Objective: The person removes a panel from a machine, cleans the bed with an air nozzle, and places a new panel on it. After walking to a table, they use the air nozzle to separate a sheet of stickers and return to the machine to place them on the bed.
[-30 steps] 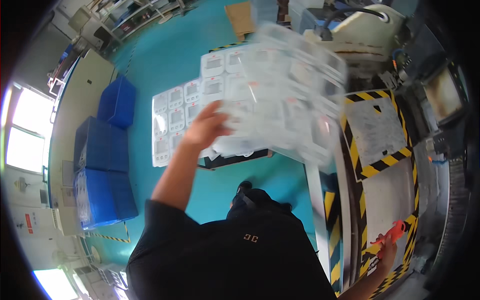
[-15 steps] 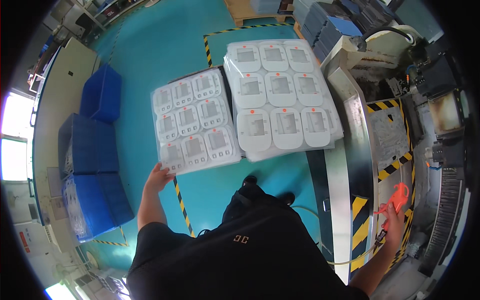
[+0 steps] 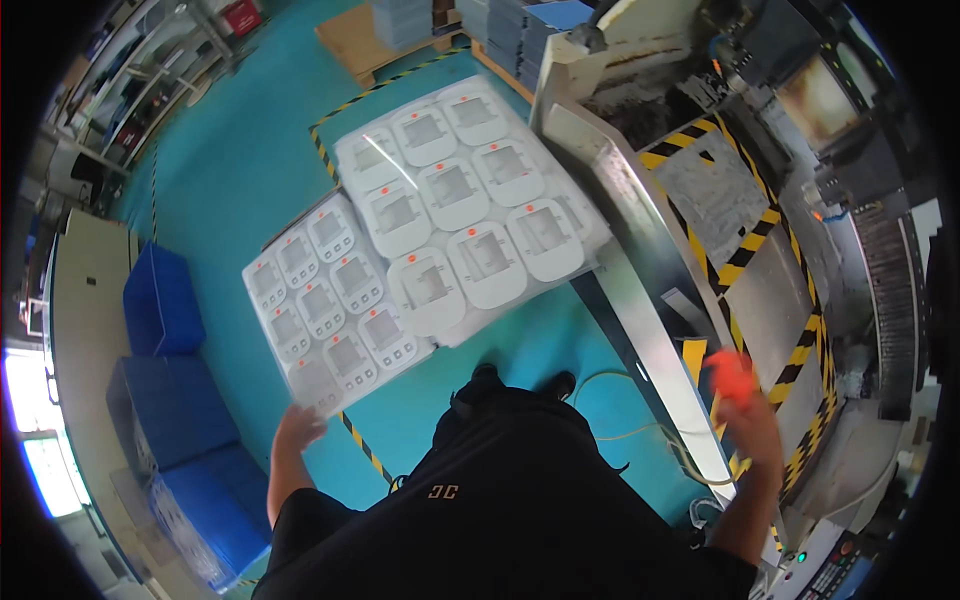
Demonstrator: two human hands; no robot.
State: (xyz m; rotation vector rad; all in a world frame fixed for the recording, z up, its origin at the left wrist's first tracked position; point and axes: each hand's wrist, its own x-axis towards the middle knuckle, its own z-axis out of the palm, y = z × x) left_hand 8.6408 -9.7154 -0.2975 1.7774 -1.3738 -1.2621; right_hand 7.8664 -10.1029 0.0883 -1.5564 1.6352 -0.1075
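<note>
My right hand is closed round a red-orange air blow gun, blurred by motion, above the metal edge of the machine on the right. A thin yellow hose hangs below on that side. My left hand is at the near left corner of the smaller stack of clear trays, its fingers slightly blurred and apart; I cannot tell whether they touch it. White panels with square windows fill this stack. To its right, a larger stack of trays carries bigger white rounded panels with orange dots.
A machine with a metal rail and black-yellow striped tape stands on the right. Blue crates line the left wall. Behind the trays is a wooden pallet with stacked grey-blue goods.
The view has swung to the right, so the trays and crates appear farther left and tilted. My left hand has shifted slightly at the tray corner. My right hand still holds the air blow gun.
</note>
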